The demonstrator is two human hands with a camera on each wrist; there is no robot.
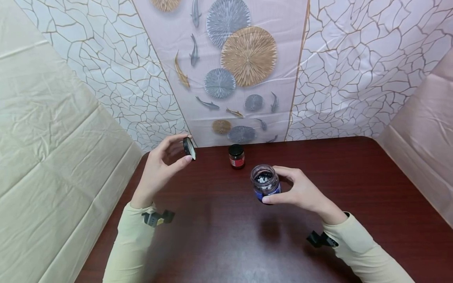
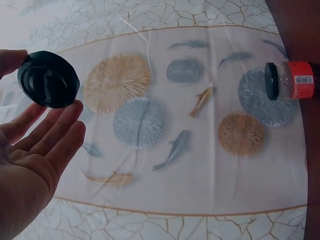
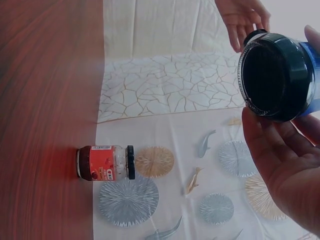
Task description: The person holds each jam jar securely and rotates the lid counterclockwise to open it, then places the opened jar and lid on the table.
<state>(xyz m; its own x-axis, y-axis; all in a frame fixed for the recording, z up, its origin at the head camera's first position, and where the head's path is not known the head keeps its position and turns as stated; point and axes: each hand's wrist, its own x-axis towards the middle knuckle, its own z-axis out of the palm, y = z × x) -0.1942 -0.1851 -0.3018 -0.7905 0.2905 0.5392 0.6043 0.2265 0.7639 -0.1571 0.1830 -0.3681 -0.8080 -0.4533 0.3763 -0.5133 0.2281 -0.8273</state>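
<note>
My left hand (image 1: 157, 167) pinches a black jar lid (image 1: 189, 148) between thumb and fingers, its pale inner side turned to the right. In the left wrist view the lid's dark outer face (image 2: 48, 79) shows. My right hand (image 1: 301, 189) grips an uncovered glass jar (image 1: 265, 184) with a blue label, raised over the table and tilted. Dark contents with whitish bits show through its mouth. From the right wrist view the jar's dark glass base (image 3: 270, 75) faces the camera. Lid and jar are well apart.
A smaller jar (image 1: 236, 156) with a red label and black lid stands upright near the table's back edge, between the hands. The dark red-brown table (image 1: 212, 243) meets a patterned cloth backdrop (image 1: 219, 114). Pale cloth (image 1: 63, 157) hangs along the left side.
</note>
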